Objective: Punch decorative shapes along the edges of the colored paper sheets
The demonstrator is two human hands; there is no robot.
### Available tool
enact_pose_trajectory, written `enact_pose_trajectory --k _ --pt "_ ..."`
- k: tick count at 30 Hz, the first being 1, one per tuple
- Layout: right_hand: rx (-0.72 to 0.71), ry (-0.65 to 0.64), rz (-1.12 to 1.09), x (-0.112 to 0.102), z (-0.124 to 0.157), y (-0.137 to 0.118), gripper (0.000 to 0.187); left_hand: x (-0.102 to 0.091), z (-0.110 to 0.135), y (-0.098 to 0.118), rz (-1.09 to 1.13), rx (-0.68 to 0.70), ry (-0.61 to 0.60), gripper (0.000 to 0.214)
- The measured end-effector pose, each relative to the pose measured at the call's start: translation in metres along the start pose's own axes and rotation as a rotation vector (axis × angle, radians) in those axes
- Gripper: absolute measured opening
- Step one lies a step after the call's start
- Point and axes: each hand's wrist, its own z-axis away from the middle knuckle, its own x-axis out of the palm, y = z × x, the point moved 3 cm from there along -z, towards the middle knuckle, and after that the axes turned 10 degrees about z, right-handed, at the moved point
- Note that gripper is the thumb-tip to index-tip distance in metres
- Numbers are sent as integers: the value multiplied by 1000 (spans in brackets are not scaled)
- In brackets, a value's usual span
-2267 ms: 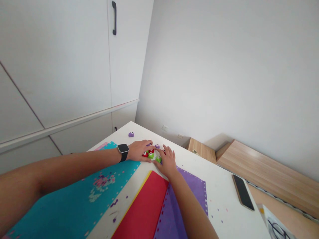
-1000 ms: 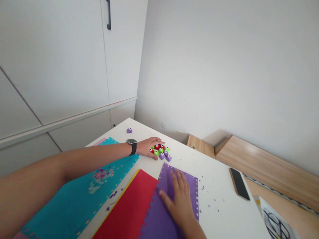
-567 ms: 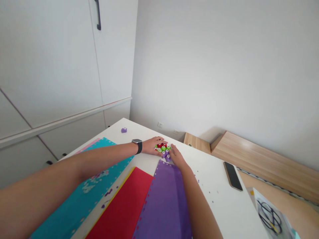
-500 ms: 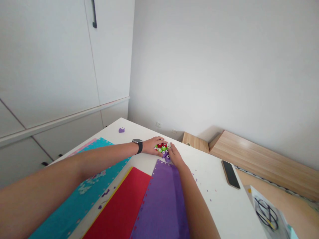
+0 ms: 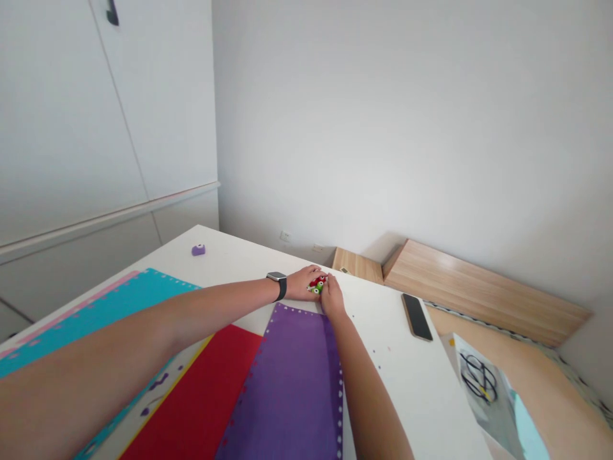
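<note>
Head view: the left hand [image 5: 302,283] and right hand [image 5: 332,300] press together from either side on a small red-and-green foam cluster [image 5: 317,285], its long axis unclear, just beyond the purple sheet [image 5: 282,383].

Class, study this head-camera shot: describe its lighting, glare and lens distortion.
Head view: soft, even light with no harsh shadows; mild sheen on the wooden board; wide-angle distortion makes the white cabinet lean and the left forearm loom large.
</note>
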Motion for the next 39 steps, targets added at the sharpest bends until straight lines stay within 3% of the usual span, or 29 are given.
enact_pose_trajectory --k 7,14,20,26,30,33,36,39 --pt "74 39 60 -59 15 60 39 61 -50 39 10 8 -48 80" --pt "156 87 92 -120 55 118 39 130 -87 89 38 26 -129 85" --pt "190 114 62 -156 118 142 52 172 -71 139 75 5 -151 88" --pt "208 142 -3 -168 174 132 63 189 -35 177 111 -41 -168 91" --pt "247 174 -49 -173 188 119 64 185 -23 194 150 -87 -213 98" --pt "304 240 -63 -190 195 111 64 160 -20 197 189 -119 -245 98" --pt "378 348 -50 -217 213 108 64 106 -9 186 179 -129 -141 86" --pt "421 386 -19 -240 242 105 61 35 23 161 135 -146 -40 70"
